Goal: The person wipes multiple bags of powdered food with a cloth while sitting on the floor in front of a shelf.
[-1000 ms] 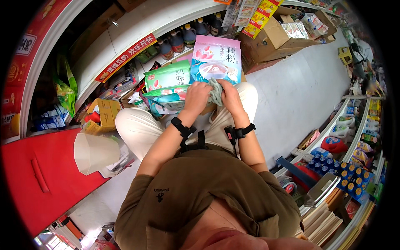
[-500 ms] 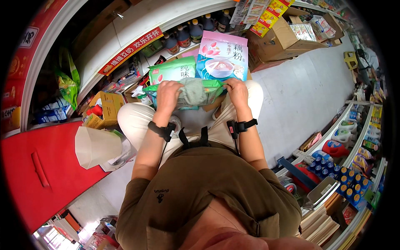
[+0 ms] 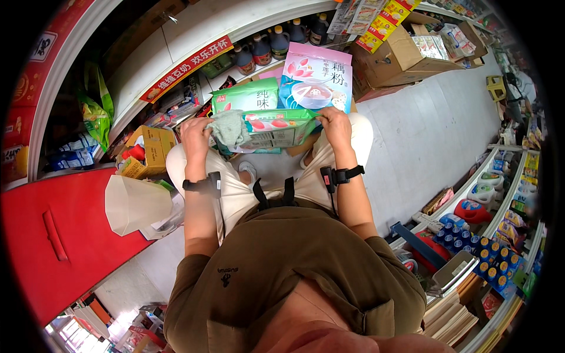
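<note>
My left hand [image 3: 196, 140] is closed on a grey-green cloth [image 3: 229, 128]. The cloth lies against the left end of a green plastic food pouch [image 3: 278, 137], which is held tilted between my knees. At the pouch's other end, my right hand [image 3: 336, 127] pinches its upper right corner. Just beyond it another green pouch [image 3: 246, 96] leans back. Beside that stands a larger pink and blue pouch [image 3: 316, 76] with a bowl printed on it.
Dark sauce bottles [image 3: 260, 49] line the shelf behind the pouches. An open cardboard box [image 3: 154, 152] sits left of my knee, near a whitish plastic bin [image 3: 135, 204] and a red cabinet [image 3: 76, 241]. Cardboard cartons [image 3: 391, 62] stand at the far right; a product shelf [image 3: 471, 188] is at right.
My left hand has moved left with the cloth, from the middle of the pouch to its left end, uncovering the printed face. My right hand keeps its hold on the corner.
</note>
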{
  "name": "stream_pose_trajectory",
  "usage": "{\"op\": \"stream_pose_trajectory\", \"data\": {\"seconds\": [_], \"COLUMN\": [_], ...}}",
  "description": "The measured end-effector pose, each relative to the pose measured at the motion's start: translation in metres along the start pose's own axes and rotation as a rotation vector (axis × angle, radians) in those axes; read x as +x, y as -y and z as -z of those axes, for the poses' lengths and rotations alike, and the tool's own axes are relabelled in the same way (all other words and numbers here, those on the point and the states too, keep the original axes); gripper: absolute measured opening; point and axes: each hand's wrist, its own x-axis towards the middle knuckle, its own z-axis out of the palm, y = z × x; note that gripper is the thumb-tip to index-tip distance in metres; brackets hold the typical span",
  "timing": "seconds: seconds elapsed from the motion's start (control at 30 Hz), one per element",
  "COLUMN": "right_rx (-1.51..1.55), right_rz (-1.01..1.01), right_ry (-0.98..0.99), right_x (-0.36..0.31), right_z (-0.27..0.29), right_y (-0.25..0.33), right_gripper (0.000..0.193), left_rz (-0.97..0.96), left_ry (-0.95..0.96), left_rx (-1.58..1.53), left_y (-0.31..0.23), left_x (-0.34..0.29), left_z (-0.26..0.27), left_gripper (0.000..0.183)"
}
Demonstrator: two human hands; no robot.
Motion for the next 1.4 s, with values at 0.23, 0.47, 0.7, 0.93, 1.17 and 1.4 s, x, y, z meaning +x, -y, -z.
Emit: {"op": "stream_pose_trajectory", "data": {"seconds": [0.23,0.47,0.7,0.93,1.17,1.4], "right_rx": [0.098,0.15,0.046,0.055,0.076,0.031], "right_rz": [0.004,0.121,0.094,0.146,0.079,0.011], "right_ry": [0.03,0.056,0.056,0.049,0.196,0.118], "right_x": [0.0,-0.005,-0.015,-0.013,-0.013,-0.017], "right_z": [0.007,0.007,-0.001,-0.002,0.011,0.011], "right_y": [-0.001,0.015,0.009,0.011,0.012,0.012], "right_gripper": [0.016,0.023,0.022,0.023,0.021,0.015], "left_rz": [0.234,-0.101,-0.373,-0.403,-0.333,-0.356], "left_ry": [-0.196,-0.116,0.319,0.382,0.525,0.446], "left_rx": [-0.15,-0.385,-0.276,-0.274,-0.221,-0.156], "left_y": [0.022,-0.106,-0.167,-0.189,-0.178,-0.157], "left_x": [0.002,0.043,0.042,0.039,0.044,0.042], "left_z": [0.008,-0.025,-0.07,-0.069,-0.077,-0.07], "left_gripper": [0.028,0.032,0.038,0.037,0.034,0.03]}}
